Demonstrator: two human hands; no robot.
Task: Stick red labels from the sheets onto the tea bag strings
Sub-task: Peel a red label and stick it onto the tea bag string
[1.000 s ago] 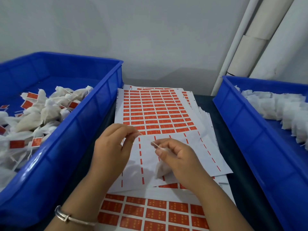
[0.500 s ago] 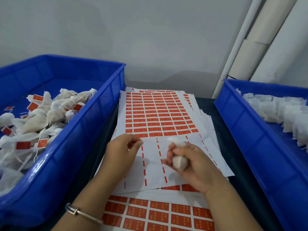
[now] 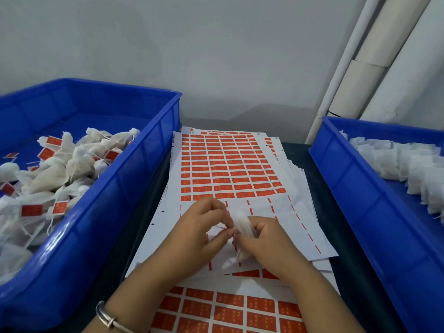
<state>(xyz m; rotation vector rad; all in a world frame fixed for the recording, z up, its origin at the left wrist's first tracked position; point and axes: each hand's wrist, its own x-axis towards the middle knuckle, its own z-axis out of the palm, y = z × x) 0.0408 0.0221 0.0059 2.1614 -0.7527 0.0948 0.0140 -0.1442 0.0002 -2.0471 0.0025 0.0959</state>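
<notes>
A stack of white sheets (image 3: pixel 225 169) carrying rows of red labels lies on the dark table between two blue bins. The near half of the top sheet holds only thin red strips. Over that part, my right hand (image 3: pixel 262 239) grips a white tea bag (image 3: pixel 241 222), which sticks up between my two hands. My left hand (image 3: pixel 199 227) meets it from the left, fingertips pinching at the bag's thin string (image 3: pixel 222 227). Whether a label sits between the fingers is hidden.
The blue bin on the left (image 3: pixel 101 212) holds several tea bags with red labels on their strings. Unlabelled white tea bags fill the blue bin on the right (image 3: pixel 348 188). Another label sheet (image 3: pixel 228 311) lies nearest me. White pipes (image 3: pixel 355 75) stand at the back right.
My hands have come together: the left moved right to the tea bag. The right hand turned the bag upright and kept its hold.
</notes>
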